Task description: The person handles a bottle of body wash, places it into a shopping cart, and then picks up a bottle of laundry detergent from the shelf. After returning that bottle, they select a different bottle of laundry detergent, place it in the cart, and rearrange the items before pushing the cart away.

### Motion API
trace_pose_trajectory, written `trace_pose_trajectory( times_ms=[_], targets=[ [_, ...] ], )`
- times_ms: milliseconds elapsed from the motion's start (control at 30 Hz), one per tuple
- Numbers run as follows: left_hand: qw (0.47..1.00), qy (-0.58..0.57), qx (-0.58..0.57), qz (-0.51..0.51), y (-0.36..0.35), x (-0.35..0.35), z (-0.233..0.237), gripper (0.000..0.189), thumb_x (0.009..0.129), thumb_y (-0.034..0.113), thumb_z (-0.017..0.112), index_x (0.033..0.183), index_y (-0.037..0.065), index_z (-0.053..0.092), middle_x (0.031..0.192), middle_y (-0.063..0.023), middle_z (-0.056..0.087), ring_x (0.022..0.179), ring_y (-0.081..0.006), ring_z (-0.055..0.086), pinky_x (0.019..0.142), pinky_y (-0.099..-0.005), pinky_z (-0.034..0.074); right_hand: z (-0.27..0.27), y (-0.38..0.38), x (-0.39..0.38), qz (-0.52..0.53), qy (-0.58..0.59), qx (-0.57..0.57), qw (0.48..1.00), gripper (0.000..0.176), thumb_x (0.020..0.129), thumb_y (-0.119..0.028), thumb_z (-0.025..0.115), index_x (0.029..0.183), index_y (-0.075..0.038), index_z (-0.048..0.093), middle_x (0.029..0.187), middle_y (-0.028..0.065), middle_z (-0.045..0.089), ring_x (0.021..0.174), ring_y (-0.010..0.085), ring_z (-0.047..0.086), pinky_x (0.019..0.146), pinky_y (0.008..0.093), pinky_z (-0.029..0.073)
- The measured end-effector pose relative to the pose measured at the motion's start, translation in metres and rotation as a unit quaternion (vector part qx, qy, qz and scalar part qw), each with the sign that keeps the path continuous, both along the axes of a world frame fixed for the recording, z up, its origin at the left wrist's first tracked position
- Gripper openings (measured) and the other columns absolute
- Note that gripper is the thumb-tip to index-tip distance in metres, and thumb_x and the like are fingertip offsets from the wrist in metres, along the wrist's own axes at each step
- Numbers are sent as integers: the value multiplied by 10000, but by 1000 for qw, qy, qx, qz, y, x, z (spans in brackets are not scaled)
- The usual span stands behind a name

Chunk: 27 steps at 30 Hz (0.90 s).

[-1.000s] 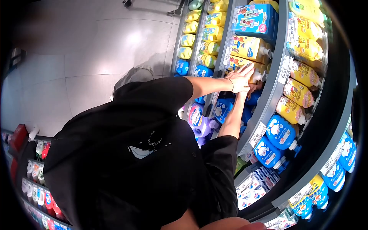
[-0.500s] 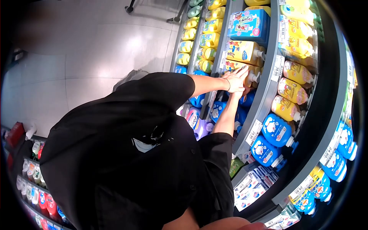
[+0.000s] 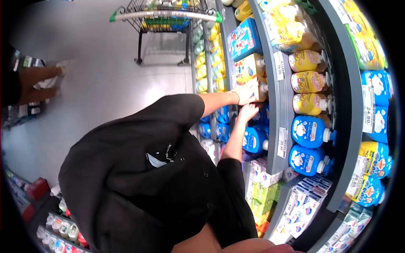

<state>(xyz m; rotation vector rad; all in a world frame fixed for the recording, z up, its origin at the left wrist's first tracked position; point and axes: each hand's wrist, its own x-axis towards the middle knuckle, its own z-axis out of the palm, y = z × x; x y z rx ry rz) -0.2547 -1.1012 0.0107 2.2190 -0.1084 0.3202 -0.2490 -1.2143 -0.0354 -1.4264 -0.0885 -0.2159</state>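
Observation:
My left hand (image 3: 247,92) lies against a yellow pump bottle (image 3: 262,90) on the middle shelf, its fingers stretched over the front. Just below it my right hand (image 3: 249,111) is closed, fingers curled near the bottle's lower side; what they hold, if anything, is hidden. A second yellow pump bottle (image 3: 248,68) stands beside the first, with a blue box (image 3: 244,40) beyond it. Blue bottles (image 3: 254,139) stand on the same shelf, on the other side of my hands.
A shopping cart (image 3: 164,17) stands at the top. A grey shelf edge (image 3: 276,105) with price tags runs right of my hands, with yellow and blue pump bottles (image 3: 308,126) behind it. Another person's legs (image 3: 40,84) show at the left, and more shelves (image 3: 63,223) at the lower left.
The view has shifted, bringing the cart and another person's legs into sight. My hands, stacked together before, are now slightly apart, the right one lower and curled.

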Motion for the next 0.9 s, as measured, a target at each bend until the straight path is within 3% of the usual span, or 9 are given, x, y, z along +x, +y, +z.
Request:
trace_pose_trajectory(
  times_ms=[133,267,400,467,500,533,633,733,900],
  targets=[
    [998,50,18,-31,16,-27,8,818,898,412,531,1525,101,108,1565,-223,135,1321,-425,389,1045,-439,407,-6,-5,-55,4,65,14,998,860,868,18,640,1510,-25,70,1559,230,123,1429,353,229,1137,429,291],
    [997,75,2,-10,37,-84,-35,764,883,348,555,1502,111,176,1530,-238,220,1265,-425,457,971,-457,471,-17,-34,-118,43,115,-27,992,625,920,-46,594,1454,44,283,1428,246,416,1258,296,500,1033,369,427],
    [945,301,76,-102,112,-200,-144,692,877,305,555,1468,85,269,1451,-246,354,1277,-401,431,1031,-448,416,-71,-70,-192,44,139,-98,985,302,973,-146,540,1205,42,583,1059,181,676,881,244,686,778,336,569],
    [914,392,83,-62,175,-300,-235,615,808,285,607,1356,53,453,1158,-254,608,1092,-391,576,919,-450,471,-95,-84,-219,63,200,-143,967,283,975,-87,500,1216,53,554,1037,181,669,875,231,678,771,324,560],
    [831,539,132,-35,201,-340,-251,467,752,252,626,1158,23,602,1035,-243,654,973,-373,630,813,-449,498,-109,-90,-231,78,218,-145,962,284,974,-67,475,1223,52,547,1030,180,667,868,225,672,772,316,555],
    [778,620,96,15,224,-380,-236,293,716,246,632,878,7,677,941,-231,672,886,-356,647,731,-458,501,-112,-91,-236,96,235,-149,956,289,974,-47,450,1230,51,540,1024,178,665,862,218,666,774,307,550],
    [763,607,133,180,246,-472,-206,314,720,328,620,770,31,709,805,-209,681,783,-343,661,725,-456,507,-116,-78,-232,169,242,-141,945,283,965,-19,419,1206,48,551,1009,170,665,844,195,653,770,288,541],
    [707,673,34,217,263,-487,-170,358,773,359,589,841,32,719,822,-204,688,792,-355,669,744,-451,526,-103,-37,-198,231,223,-140,937,281,964,-19,422,1205,46,554,1004,161,668,842,184,651,772,282,541],
    [765,527,-181,324,219,-475,-134,368,882,324,552,1081,36,665,911,-120,704,702,-218,679,614,-340,541,-50,97,-111,335,57,-221,914,224,954,-69,558,1145,33,614,978,125,688,915,157,658,831,266,523]
  ],
)
